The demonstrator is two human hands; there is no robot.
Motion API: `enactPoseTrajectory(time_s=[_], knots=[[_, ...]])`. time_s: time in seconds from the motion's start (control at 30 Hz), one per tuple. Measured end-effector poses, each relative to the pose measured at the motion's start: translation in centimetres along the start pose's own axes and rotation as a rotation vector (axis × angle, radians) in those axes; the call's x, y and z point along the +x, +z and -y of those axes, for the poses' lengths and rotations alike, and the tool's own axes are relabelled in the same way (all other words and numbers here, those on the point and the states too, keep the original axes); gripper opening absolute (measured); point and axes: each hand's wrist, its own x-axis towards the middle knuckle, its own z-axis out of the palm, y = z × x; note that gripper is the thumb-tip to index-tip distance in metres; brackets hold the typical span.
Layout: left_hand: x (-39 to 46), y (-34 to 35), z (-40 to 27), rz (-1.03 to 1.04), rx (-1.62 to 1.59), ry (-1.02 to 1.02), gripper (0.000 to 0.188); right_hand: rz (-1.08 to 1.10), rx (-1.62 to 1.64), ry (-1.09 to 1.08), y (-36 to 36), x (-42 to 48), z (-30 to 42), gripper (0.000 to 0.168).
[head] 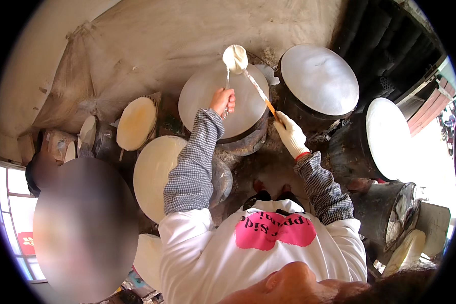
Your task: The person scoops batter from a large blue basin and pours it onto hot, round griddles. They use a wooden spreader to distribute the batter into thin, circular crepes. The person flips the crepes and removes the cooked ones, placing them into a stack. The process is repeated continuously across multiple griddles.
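Note:
My left hand (223, 102), bare below a checked sleeve, grips the metal handle of a ladle (235, 59). Pale batter fills or coats the ladle's bowl, beyond the far part of a round griddle (212, 81). In a white knitted glove, my right hand (290, 133) holds the orange end of a stick (259, 89) coated with pale batter. The stick's far end meets the ladle's bowl. The griddle surface is a smooth pale grey disc on a dark round stove; whether batter covers it, I cannot tell.
More round griddles stand around me: one at upper right (319, 79), one at far right (388, 138), one at left (155, 176). A round yellowish flatbread or lid (137, 123) lies farther left. A blurred person (85, 228) is at lower left. A stained wall (197, 30) rises behind.

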Motion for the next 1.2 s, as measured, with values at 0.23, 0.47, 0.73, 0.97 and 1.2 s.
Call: enactPoseTrajectory(time_s=[0.23,0.47,0.73,0.97,1.2], knots=[[4.3,-1.2,2.8,-0.340,0.248,0.119,0.016,0.070,-0.113,0.095,0.5,3.2,-0.2,0.044],[5.3,-8.2,6.7,-0.599,0.669,0.224,0.041,0.095,-0.273,0.048,-0.6,5.9,2.0,0.044],[0.3,-9.9,7.5,-0.603,0.688,0.346,0.036,0.237,-0.079,0.058,2.4,10.0,3.1,0.043],[-6.9,-11.5,7.0,-0.654,0.679,0.342,0.029,0.239,0.085,0.188,2.7,7.4,1.1,0.046],[-9.7,-11.2,9.4,-0.650,0.559,0.475,0.021,0.354,0.101,0.238,3.9,10.5,3.5,0.044]])
